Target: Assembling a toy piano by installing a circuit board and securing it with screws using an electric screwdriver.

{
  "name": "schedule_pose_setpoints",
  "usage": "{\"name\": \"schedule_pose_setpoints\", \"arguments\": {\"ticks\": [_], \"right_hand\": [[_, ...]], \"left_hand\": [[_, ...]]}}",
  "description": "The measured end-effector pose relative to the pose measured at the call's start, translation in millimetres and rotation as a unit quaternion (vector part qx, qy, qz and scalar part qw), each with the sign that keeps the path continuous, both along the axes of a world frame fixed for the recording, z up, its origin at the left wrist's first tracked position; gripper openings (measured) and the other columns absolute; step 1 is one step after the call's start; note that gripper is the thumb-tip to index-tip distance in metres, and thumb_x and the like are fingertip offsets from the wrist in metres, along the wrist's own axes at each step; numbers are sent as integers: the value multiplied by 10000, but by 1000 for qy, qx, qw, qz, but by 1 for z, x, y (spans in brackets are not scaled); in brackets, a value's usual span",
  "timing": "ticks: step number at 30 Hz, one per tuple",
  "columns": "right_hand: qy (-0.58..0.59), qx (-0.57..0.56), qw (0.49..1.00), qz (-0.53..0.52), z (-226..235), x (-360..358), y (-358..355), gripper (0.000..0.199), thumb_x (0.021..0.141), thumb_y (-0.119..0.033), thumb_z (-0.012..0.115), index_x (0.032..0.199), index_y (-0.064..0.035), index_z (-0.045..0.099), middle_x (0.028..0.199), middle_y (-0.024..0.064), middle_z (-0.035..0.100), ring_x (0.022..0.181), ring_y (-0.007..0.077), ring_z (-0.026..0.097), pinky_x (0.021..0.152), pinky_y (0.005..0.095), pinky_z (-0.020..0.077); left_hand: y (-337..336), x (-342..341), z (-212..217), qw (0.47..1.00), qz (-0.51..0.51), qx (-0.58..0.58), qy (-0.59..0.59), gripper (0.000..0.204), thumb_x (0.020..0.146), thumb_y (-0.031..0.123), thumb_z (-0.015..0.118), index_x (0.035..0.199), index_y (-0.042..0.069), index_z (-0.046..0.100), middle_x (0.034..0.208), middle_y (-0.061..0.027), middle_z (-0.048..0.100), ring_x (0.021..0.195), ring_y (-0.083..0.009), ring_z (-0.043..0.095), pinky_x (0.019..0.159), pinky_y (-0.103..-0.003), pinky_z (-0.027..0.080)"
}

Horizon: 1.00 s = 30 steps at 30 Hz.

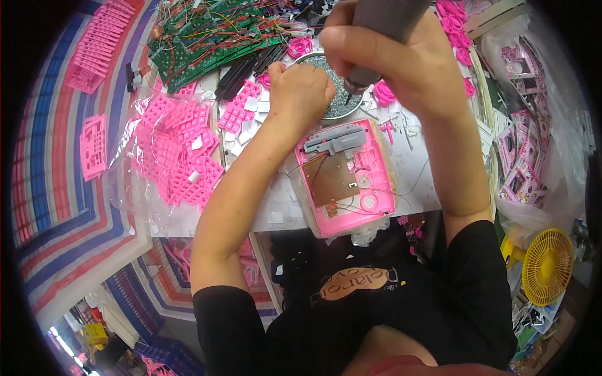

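Note:
My right hand point(407, 59) grips a grey electric screwdriver point(392, 22), its bit pointing down over the right side of a round metal dish point(343, 116). Small screws point(337, 103) fill that dish. At the dish's left side is my left hand point(301, 91), fingers curled closed; whatever they pinch is hidden. Below both hands, at the table's near edge, lies an open pink plastic casing point(351, 219). A grey mechanism point(335, 141) sits across its far end, above a brown circuit board point(329, 182) with thin wires.
Pink keypad pieces point(179, 147) pile up on the left with clear plastic film. Green circuit boards point(194, 53) with wires stand at the far left. Pink coiled parts point(384, 94) lie near the screwdriver. Bagged printed parts point(527, 150) and a yellow fan point(547, 266) are at right.

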State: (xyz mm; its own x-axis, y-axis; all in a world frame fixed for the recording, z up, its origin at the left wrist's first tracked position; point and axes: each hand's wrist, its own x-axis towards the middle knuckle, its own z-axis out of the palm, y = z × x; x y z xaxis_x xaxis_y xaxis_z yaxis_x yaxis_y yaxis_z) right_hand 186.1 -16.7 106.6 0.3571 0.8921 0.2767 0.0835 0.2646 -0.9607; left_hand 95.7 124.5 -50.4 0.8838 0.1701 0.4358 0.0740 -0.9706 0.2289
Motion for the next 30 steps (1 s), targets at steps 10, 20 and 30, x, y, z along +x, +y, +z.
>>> {"name": "schedule_pose_setpoints", "arguments": {"ticks": [10,20,30], "right_hand": [[121,183,975,-41,-44,-39,-48,276,939,-103,630,1145,-15,468,690,55,532,545,130,515,523,282,450],[93,169,981,-34,-53,-44,-48,250,943,-107,641,1101,-44,458,666,58,512,533,133,483,514,292,421],[3,84,992,-97,-81,-21,-35,178,938,-66,626,1004,-43,462,627,51,479,519,129,459,523,303,420]], "left_hand": [[-59,-86,45,974,-82,-207,-45,70,834,140,769,843,116,704,815,-2,698,829,-202,634,963,-433,310],[-65,-91,41,975,-74,-208,-33,145,783,188,799,870,134,696,892,2,683,897,-194,626,995,-492,282],[-72,-84,30,994,11,-101,38,262,802,296,799,989,161,677,1056,20,669,1118,-226,569,1088,-652,193]]}}
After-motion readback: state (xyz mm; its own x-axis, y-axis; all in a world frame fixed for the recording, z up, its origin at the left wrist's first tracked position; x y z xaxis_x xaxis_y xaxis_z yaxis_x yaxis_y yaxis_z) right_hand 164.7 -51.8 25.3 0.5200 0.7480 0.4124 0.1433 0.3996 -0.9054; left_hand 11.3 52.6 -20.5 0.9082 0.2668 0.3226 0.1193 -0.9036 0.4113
